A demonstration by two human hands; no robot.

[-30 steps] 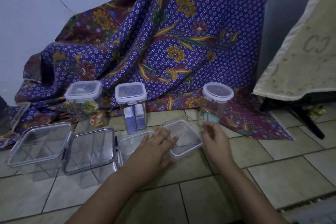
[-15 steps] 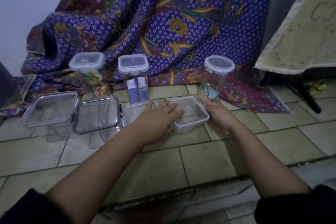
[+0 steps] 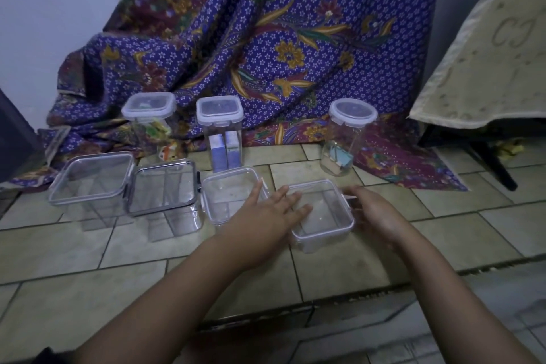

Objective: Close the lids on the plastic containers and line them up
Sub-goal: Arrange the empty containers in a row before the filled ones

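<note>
1. Hands on the job: lays left hand (image 3: 267,211) flat, fingers spread, across the left part of the lid on the small clear square plastic container (image 3: 323,216).
2. Sets right hand (image 3: 376,214) against that container's right side, fingertips by a side flap that sticks out; blurred there, so cannot tell whether gripping or only touching.
3. Finds this container on the beige tiled floor (image 3: 443,216), rightmost of the front row, slightly skewed.
4. Sees to its left, lids on: a second small clear box (image 3: 227,189) just beside, then a dark-rimmed clear square box (image 3: 164,186), then a large clear square box (image 3: 88,180).
5. Counts three lidded jars behind: a tall square jar with colourful bits (image 3: 149,121), a tall square jar with two blue packets (image 3: 220,130), a round clear jar (image 3: 348,133).
6. Notes purple flowered batik cloth (image 3: 266,38) draped behind.
</note>
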